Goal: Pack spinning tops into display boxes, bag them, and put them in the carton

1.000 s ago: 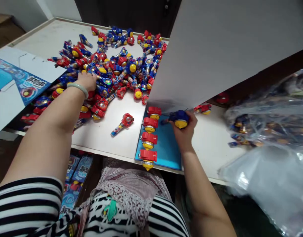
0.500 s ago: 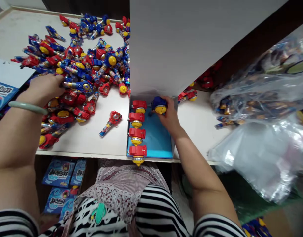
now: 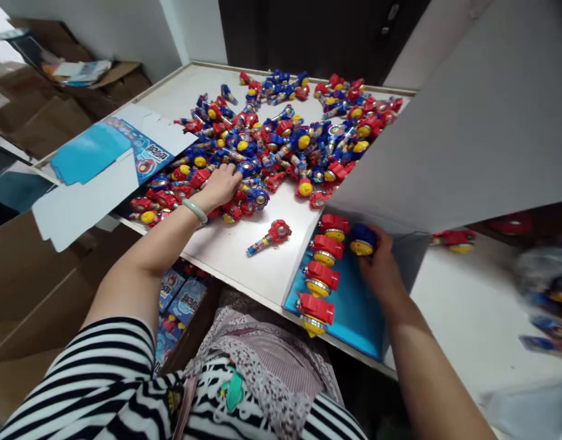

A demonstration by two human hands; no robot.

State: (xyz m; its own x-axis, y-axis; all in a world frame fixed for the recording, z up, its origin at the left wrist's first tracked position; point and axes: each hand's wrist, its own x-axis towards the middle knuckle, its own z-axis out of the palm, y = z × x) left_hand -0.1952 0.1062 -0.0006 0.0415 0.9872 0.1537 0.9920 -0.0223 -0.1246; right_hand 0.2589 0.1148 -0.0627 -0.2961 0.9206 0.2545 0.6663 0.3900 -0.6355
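Observation:
My right hand (image 3: 382, 266) grips a blue toy spinning top (image 3: 363, 239) with a yellow underside, inside a blue-floored box (image 3: 354, 327). Left of it, several red toy spinning tops (image 3: 322, 278) with yellow tips stand in a column along the box's left side. The nearest one overhangs the front edge. My left hand (image 3: 223, 184) is in a large pile of red and blue toy spinning tops (image 3: 281, 143) with stick handles, its fingers curled down beside a blue one. What those fingers hold is hidden.
A single red top with a stick handle (image 3: 270, 236) lies between pile and box. The box's tall grey flap (image 3: 450, 128) rises behind it. Printed card sheets (image 3: 98, 153) lie at the left table edge. At right are clear bags (image 3: 547, 275); printed boxes (image 3: 184, 299) sit below the table.
The view has swung to the left, bringing in more of the table and the cartons. My left hand stays in the pile, and my right hand still holds the blue top in the box.

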